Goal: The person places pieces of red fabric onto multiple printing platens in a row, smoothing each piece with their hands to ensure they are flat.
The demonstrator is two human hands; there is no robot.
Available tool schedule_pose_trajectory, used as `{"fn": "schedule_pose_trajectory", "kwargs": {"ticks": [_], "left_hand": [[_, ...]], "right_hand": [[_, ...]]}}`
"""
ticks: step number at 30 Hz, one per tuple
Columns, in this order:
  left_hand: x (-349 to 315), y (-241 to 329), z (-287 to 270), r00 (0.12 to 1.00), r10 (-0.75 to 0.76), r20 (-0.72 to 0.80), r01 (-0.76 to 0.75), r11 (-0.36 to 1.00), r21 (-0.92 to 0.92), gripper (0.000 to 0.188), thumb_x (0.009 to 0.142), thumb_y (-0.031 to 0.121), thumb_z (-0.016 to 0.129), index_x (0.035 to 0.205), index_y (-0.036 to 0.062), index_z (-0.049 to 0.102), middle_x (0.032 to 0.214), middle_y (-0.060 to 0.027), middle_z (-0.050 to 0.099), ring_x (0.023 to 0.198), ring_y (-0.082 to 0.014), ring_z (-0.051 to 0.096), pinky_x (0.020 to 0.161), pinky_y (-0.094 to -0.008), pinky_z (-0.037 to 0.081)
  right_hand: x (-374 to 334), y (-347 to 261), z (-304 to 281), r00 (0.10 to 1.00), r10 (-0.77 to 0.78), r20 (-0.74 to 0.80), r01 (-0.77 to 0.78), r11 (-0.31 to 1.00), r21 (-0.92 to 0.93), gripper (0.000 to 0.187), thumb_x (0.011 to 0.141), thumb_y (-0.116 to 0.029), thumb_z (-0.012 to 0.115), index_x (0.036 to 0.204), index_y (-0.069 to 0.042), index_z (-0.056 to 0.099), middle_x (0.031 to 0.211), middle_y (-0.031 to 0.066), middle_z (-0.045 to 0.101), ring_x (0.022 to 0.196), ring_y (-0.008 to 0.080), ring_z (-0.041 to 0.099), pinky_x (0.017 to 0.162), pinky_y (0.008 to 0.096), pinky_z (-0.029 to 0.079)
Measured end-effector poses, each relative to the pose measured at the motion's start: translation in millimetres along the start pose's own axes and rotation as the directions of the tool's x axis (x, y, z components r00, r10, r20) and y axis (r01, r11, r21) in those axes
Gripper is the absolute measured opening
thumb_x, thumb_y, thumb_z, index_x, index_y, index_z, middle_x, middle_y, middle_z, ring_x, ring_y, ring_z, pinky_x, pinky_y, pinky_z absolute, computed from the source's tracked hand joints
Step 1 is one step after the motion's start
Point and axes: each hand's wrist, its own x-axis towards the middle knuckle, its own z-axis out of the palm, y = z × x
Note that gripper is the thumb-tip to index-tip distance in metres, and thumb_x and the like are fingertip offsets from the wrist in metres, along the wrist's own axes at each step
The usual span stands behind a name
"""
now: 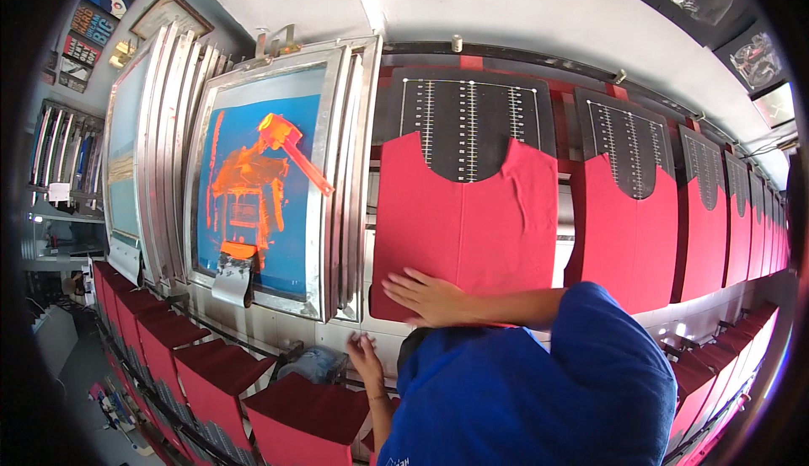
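A red fabric shirt panel (pixel 463 230) with a scooped neck lies over a black platen (pixel 472 116) marked with white ruler scales. Across the lower left of this panel my right hand (pixel 425 297) rests flat, palm down with the fingers stretched out. A few creases show on the cloth near its right shoulder. My left hand (pixel 365 356) hangs below the near edge of the platen, fingers apart and loosely bent, with nothing seen in it. It is nearest to the panel's lower left corner.
Left of the panel, a framed printing screen (pixel 324 154) carries orange ink, an orange-coated spatula (pixel 295 150) and a squeegee (pixel 233 276). More screen frames (pixel 160 120) stand beside it. Red-covered platens (pixel 624 238) continue rightward, and others (pixel 223 369) line the lower left.
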Motion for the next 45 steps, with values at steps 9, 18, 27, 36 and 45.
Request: {"fn": "schedule_pose_trajectory", "kwargs": {"ticks": [9, 18, 27, 36, 45], "left_hand": [[31.6, 50.5, 49.4, 0.901, 0.418, -0.116, -0.290, 0.779, 0.555, 0.052, 0.097, 0.024, 0.067, 0.123, -0.0157, 0.045, 0.103, -0.0303, 0.059, 0.091, -0.0402, 0.059, 0.083, -0.0462, 0.046], [26.4, 51.2, 53.9, 0.895, 0.409, -0.176, -0.217, 0.746, 0.630, 0.052, 0.098, 0.026, 0.065, 0.124, -0.0145, 0.046, 0.102, -0.0309, 0.059, 0.086, -0.0420, 0.060, 0.074, -0.0488, 0.046], [25.0, 45.8, 51.9, 0.894, 0.370, -0.255, -0.187, 0.822, 0.538, 0.053, 0.098, 0.030, 0.065, 0.123, -0.0141, 0.047, 0.103, -0.0328, 0.061, 0.093, -0.0479, 0.060, 0.078, -0.0503, 0.046], [38.1, 77.3, 1.1, 0.969, 0.237, 0.072, -0.247, 0.904, 0.348, 0.036, 0.091, 0.018, 0.072, 0.110, -0.0055, 0.052, 0.099, -0.0241, 0.067, 0.087, -0.0340, 0.068, 0.075, -0.0412, 0.053], [197.2, 12.5, -154.3, 0.971, -0.028, 0.239, 0.142, 0.869, -0.474, 0.066, 0.105, 0.055, 0.038, 0.147, 0.0043, 0.036, 0.146, -0.0128, 0.045, 0.115, -0.0281, 0.058, 0.094, -0.0408, 0.050]], "right_hand": [[-144.8, 257.7, -148.1, 0.794, 0.536, -0.287, -0.604, 0.746, -0.278, 0.079, 0.098, -0.052, 0.046, 0.155, -0.002, 0.025, 0.162, 0.0158, 0.025, 0.151, 0.0331, 0.019, 0.125, 0.0466, 0.011], [-200.4, 12.7, -44.8, 0.872, 0.450, 0.190, -0.401, 0.882, -0.249, 0.081, 0.092, -0.061, 0.050, 0.150, -0.008, 0.037, 0.157, 0.0120, 0.035, 0.148, 0.0313, 0.028, 0.121, 0.0542, 0.020], [-150.5, -9.6, -27.7, 0.806, 0.592, 0.014, -0.578, 0.791, -0.200, 0.078, 0.096, -0.060, 0.046, 0.151, -0.006, 0.038, 0.160, 0.0095, 0.032, 0.150, 0.0279, 0.026, 0.122, 0.0534, 0.016], [44.1, -29.3, -6.4, 0.728, 0.659, -0.188, -0.225, 0.489, 0.843, 0.068, 0.103, -0.038, 0.048, 0.155, 0.001, 0.025, 0.159, 0.0181, 0.030, 0.147, 0.0318, 0.030, 0.121, 0.0446, 0.021], [183.3, -5.2, 60.1, 0.339, 0.938, -0.075, 0.176, 0.016, 0.984, 0.067, 0.108, -0.048, 0.029, 0.159, -0.007, 0.013, 0.162, 0.0134, 0.021, 0.148, 0.0252, 0.021, 0.120, 0.0378, 0.019]]}}
